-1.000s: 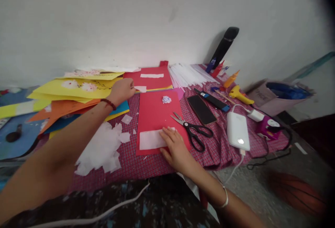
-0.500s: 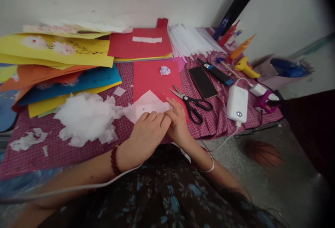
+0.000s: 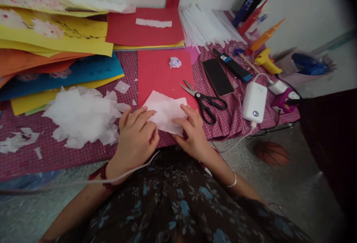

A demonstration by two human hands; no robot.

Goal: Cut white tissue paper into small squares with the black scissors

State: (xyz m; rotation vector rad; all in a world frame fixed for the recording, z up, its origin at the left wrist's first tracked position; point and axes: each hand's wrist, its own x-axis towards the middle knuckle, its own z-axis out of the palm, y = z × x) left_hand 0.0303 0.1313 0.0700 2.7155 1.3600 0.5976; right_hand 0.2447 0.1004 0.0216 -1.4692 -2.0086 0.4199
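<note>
A pinkish-white sheet of thin paper [image 3: 166, 111] with a small dark spot near its left side lies over the lower part of a red sheet [image 3: 156, 70]. My left hand [image 3: 136, 133] rests at the paper's left edge, fingers apart, the index fingertip by the dark spot. At the paper's right side is my right hand [image 3: 193, 133], its fingers spread over the edge and the thumb near the lower corner. Black-handled scissors [image 3: 205, 101] lie partly open just right of the paper. A small white-and-purple crumpled cluster [image 3: 175, 62] sits higher on the red sheet.
Left of my hands is a heap of white paper pieces [image 3: 80, 116]. Coloured sheets [image 3: 80, 72] are stacked behind it. To the right lie a phone [image 3: 218, 77], a box cutter [image 3: 232, 64], a corded white power bank [image 3: 254, 101] and a yellow glue gun [image 3: 266, 61]. White strips [image 3: 206, 27] lie at the back.
My hands were together over the paper's near edge; now they are apart, one at each side. The paper lies turned and more fully exposed. The view has tilted slightly downward.
</note>
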